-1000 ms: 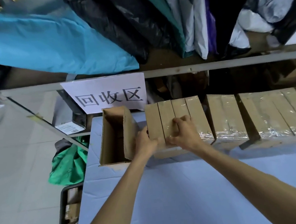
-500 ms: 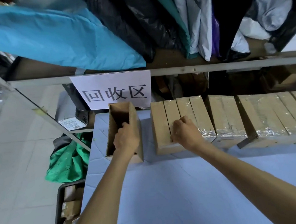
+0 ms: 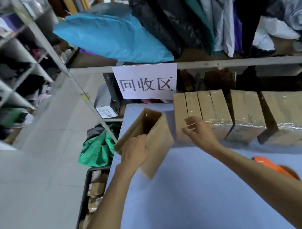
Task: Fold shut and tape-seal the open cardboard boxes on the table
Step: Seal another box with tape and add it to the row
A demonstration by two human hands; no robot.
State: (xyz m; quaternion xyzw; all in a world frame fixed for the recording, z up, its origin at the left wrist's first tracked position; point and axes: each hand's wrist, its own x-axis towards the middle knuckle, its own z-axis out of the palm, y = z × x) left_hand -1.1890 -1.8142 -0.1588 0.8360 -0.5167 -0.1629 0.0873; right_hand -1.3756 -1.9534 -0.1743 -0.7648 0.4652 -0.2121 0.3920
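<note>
My left hand [image 3: 134, 152] grips the near edge of an open cardboard box [image 3: 158, 141], which is lifted and tilted above the blue table [image 3: 200, 192], its open top facing up and away. My right hand [image 3: 199, 132] hovers just right of that box with fingers loosely spread, holding nothing, in front of a row of sealed, taped boxes [image 3: 201, 113] that runs along the table's far edge to the right [image 3: 290, 112]. An orange tape dispenser [image 3: 273, 167] lies on the table behind my right forearm, partly hidden.
A white paper sign [image 3: 146, 82] hangs from the metal shelf rail [image 3: 233, 63]; bagged goods fill the shelf above. Left of the table, a black crate [image 3: 93, 193] of small parcels and a green bag [image 3: 96, 149] sit on the tiled floor.
My left hand has lifted the open box off the table and tilted it toward me. My right hand has come off the sealed boxes and opened. The view has swung left.
</note>
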